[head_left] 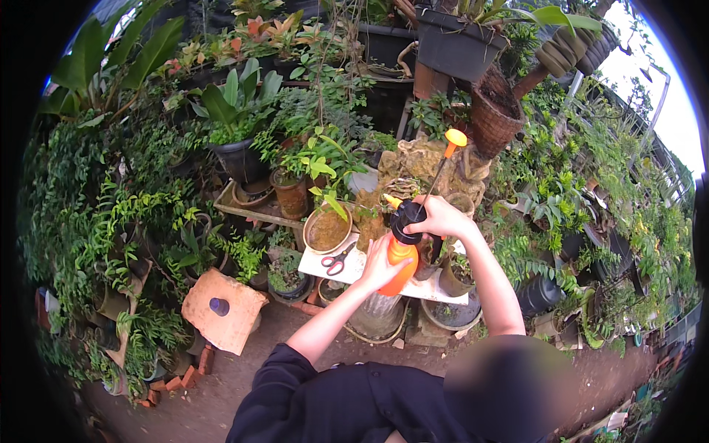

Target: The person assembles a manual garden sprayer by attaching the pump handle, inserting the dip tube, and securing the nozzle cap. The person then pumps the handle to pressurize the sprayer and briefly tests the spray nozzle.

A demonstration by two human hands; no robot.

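Note:
In the middle of the head view, an orange pump sprayer (402,277) tilts over a white board (450,296). It has a black top (405,218) and a yellow nozzle (393,200). Its thin pump rod is drawn out, with a yellow-orange knob (456,137) at the end. My left hand (379,266) wraps round the orange body. Around the black top are the fingers of my right hand (445,219). Scissors (337,263) with dark handles lie on the board, left of my left hand. Beside them stands a round, shallow pot (327,229) with soil.
A rough, tan rock (425,164) rises behind the sprayer. Overhead hang a dark planter (459,46) and a brown woven pot (498,114). At the left, a purple cap-like object (219,306) sits on a square slab (221,332). Dense potted plants line both sides.

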